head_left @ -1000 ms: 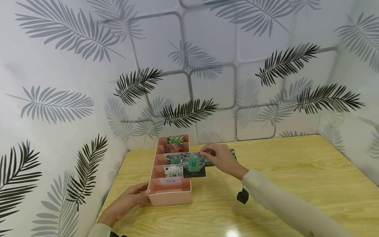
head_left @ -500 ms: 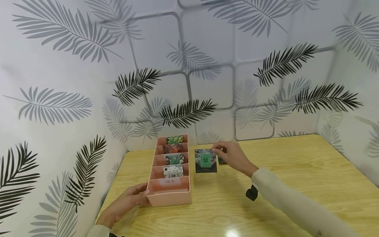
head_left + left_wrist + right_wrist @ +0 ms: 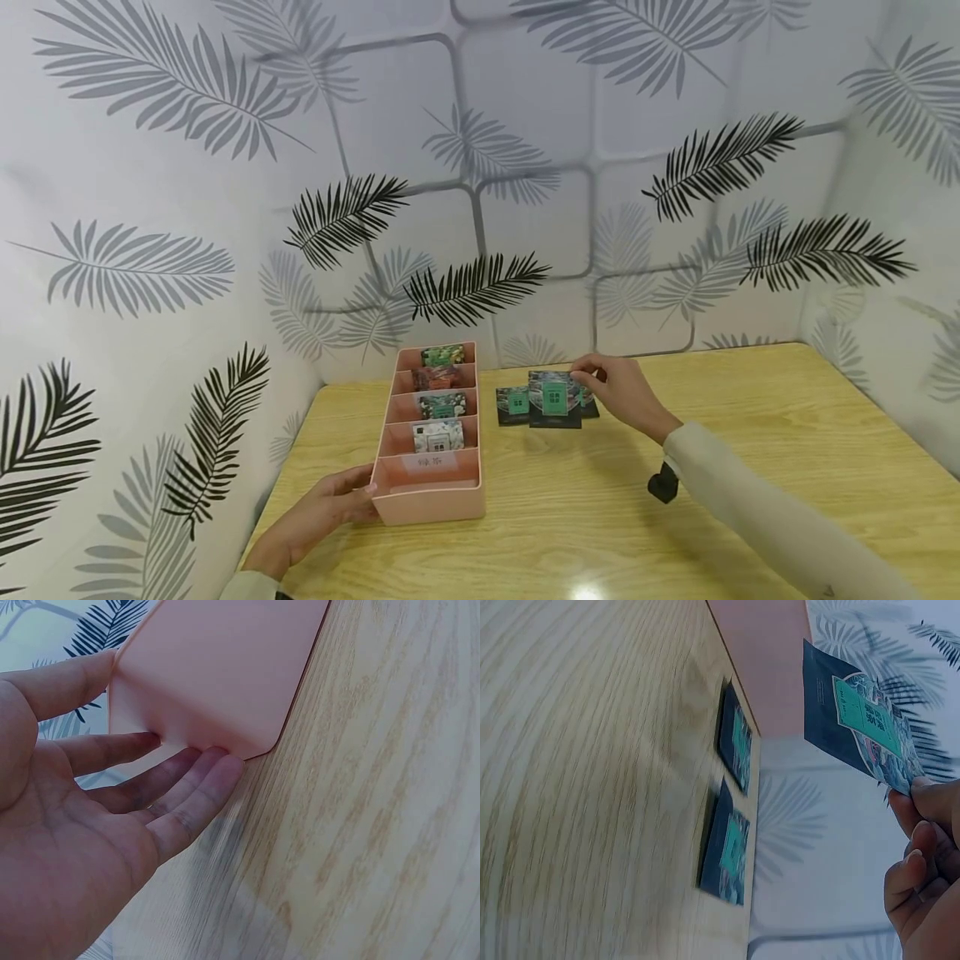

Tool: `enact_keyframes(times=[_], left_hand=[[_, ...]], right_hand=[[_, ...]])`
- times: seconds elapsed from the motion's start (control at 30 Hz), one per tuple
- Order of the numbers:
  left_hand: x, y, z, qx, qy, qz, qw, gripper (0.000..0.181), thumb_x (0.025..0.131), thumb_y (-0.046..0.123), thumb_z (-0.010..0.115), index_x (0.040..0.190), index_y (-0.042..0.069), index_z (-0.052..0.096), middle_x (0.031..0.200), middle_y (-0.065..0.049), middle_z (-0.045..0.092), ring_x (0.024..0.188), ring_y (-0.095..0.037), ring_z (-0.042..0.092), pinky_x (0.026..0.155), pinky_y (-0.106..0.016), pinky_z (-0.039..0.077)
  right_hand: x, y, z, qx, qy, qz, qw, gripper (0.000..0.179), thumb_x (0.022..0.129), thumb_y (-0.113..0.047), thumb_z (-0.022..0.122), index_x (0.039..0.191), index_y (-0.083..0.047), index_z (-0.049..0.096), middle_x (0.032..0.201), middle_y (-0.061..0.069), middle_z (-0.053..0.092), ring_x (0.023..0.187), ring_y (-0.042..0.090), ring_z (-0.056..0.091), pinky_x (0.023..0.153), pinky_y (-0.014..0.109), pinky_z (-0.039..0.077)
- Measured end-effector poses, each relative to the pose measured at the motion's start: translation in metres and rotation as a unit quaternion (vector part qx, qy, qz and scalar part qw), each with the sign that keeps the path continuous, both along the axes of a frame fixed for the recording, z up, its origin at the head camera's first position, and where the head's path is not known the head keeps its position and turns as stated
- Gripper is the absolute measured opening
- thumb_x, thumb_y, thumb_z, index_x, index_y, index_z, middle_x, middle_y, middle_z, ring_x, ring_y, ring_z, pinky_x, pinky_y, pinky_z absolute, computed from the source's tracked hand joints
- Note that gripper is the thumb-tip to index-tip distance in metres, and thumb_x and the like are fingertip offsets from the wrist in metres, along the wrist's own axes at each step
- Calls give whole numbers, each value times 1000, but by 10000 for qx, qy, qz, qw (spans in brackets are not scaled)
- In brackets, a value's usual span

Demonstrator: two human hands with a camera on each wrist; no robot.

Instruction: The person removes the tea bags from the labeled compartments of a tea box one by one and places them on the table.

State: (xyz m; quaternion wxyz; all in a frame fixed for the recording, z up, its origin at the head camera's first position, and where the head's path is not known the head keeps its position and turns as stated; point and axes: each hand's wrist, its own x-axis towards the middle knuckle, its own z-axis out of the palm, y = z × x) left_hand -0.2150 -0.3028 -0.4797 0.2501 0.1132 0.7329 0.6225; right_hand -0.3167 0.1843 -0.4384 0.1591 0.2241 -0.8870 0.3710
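My left hand (image 3: 318, 510) rests against the front left corner of a long pink divided box (image 3: 431, 507). In the left wrist view its fairly straight fingertips touch the box's wall, with the thumb at the edge. My right hand (image 3: 621, 390) pinches a dark tea sachet (image 3: 554, 402) with a green label by its upper right corner, thumb against finger. That sachet hangs above the table. Two similar sachets lie on the table below: the left one (image 3: 513, 407) shows fully, while the right one (image 3: 591, 408) is mostly hidden behind the held sachet in the head view.
Four of the box's compartments hold differently coloured sachets, including a white one (image 3: 438, 435) and a red one (image 3: 437, 377). A paper label (image 3: 430, 463) marks the divider behind the bare front compartment. Leaf-patterned wallpaper (image 3: 525, 217) rises behind the wooden table (image 3: 735, 442).
My right hand has carried the sachet rightward from beside the box to above the other sachets, uncovering the left one on the table. My left hand stays at the box's corner.
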Motion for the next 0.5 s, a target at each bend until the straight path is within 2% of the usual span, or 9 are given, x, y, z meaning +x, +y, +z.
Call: enact_keyframes(times=[0.13, 0.33, 0.5], left_hand=[[0, 1, 1, 3, -6, 1, 10000, 66, 111, 27, 49, 159, -9, 21, 156, -28, 39, 125, -29, 61, 107, -44, 50], [1, 1, 1, 19, -19, -7, 10000, 66, 112, 27, 49, 159, -10, 20, 157, -29, 38, 125, -29, 61, 107, -45, 50], [0, 1, 2, 41, -9, -29, 10000, 66, 112, 27, 48, 159, -9, 21, 157, -29, 38, 125, -29, 61, 107, -45, 50]], right_hand=[[-6, 14, -7, 55, 16, -114, 9999, 15, 102, -20, 66, 110, -11, 76, 91, 2, 73, 59, 14, 47, 57, 31, 40], [-17, 39, -20, 121, -65, -349, 9993, 16, 103, -18, 66, 111, -8, 76, 93, 3, 73, 61, 15, 49, 57, 32, 41], [-27, 59, -30, 173, 25, -575, 9982, 16, 103, -16, 65, 110, -5, 75, 99, 9, 74, 72, 19, 60, 65, 39, 50]])
